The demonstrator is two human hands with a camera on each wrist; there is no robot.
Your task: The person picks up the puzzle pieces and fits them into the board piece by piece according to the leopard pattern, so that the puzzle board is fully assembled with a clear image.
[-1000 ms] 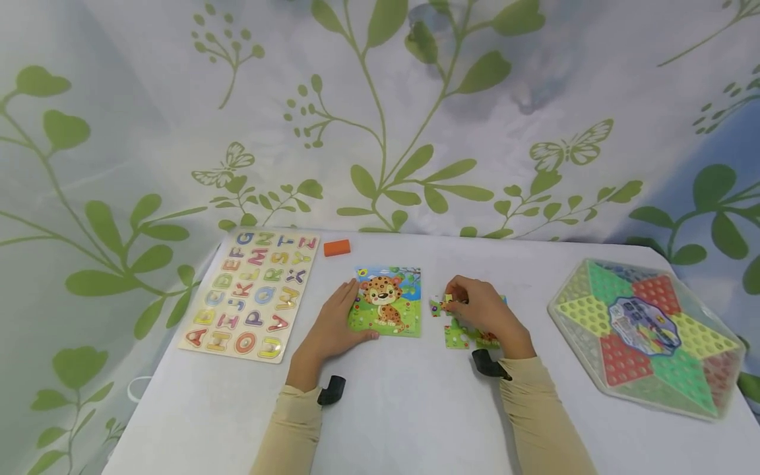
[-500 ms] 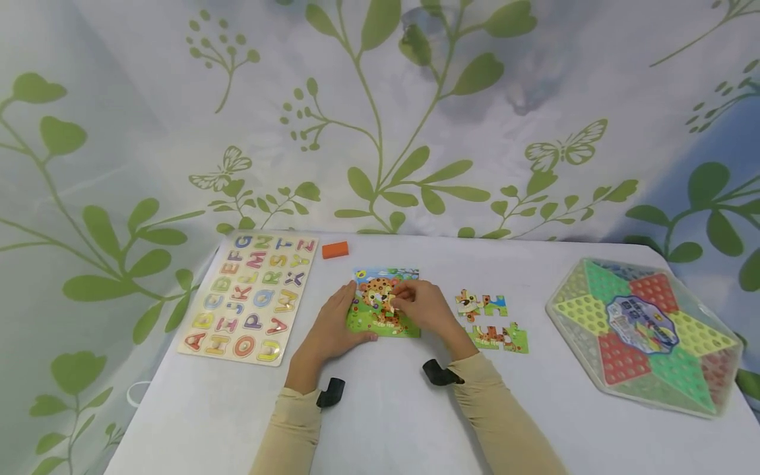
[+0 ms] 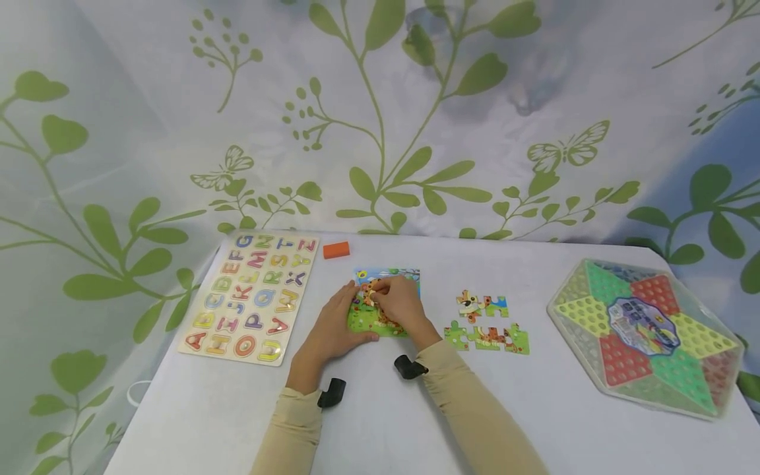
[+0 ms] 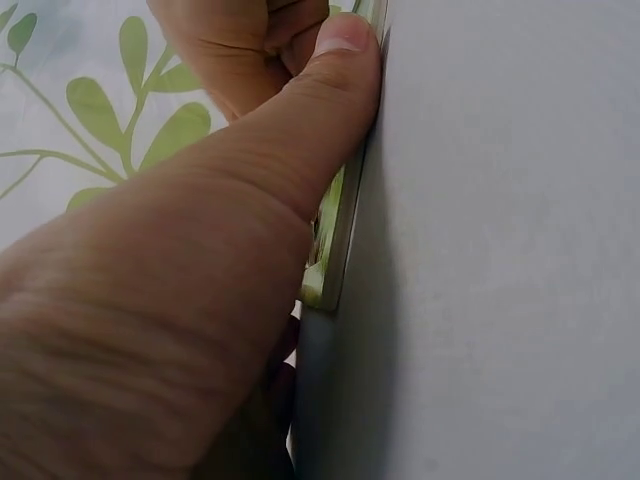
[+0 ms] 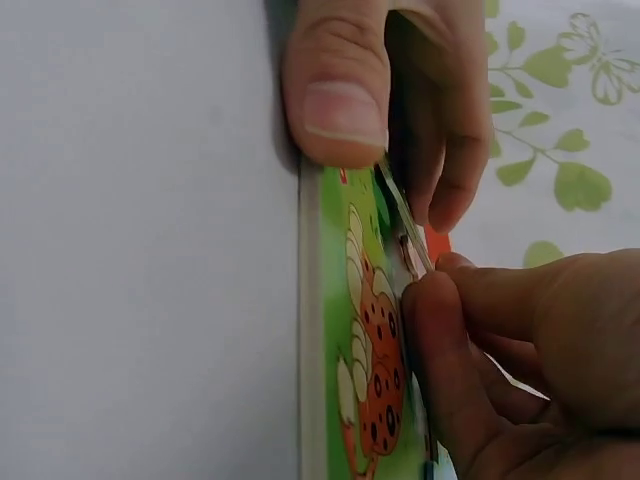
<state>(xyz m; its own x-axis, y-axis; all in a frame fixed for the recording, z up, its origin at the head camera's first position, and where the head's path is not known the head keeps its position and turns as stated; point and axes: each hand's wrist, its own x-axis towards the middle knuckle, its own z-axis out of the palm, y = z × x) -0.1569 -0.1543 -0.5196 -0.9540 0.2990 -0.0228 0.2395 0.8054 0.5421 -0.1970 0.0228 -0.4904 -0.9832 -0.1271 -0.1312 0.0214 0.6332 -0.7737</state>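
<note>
A square puzzle board [image 3: 363, 324] with a leopard picture lies on the white table. My left hand [image 3: 328, 326] rests on its left side, fingers along the left edge and thumb by the near edge, steadying it. Over the board, my right hand [image 3: 399, 302] pinches a puzzle piece [image 5: 410, 218] between thumb and fingertips. That piece stands tilted, edge-on in the right wrist view, close above the picture. The right hand hides much of the leopard in the head view. Right of the board lie loose puzzle pieces [image 3: 487, 338], several of them in two rows.
A wooden alphabet board [image 3: 249, 297] lies at the left, with an orange block [image 3: 336, 250] beside its far corner. On the right sits a hexagonal Chinese checkers box [image 3: 644, 336]. A leaf-patterned cloth [image 3: 380, 119] hangs behind the table.
My right hand has taken a puzzle piece from the loose ones, carried it left over the board and moved on towards the picture's upper left. The left hand has stayed put.
</note>
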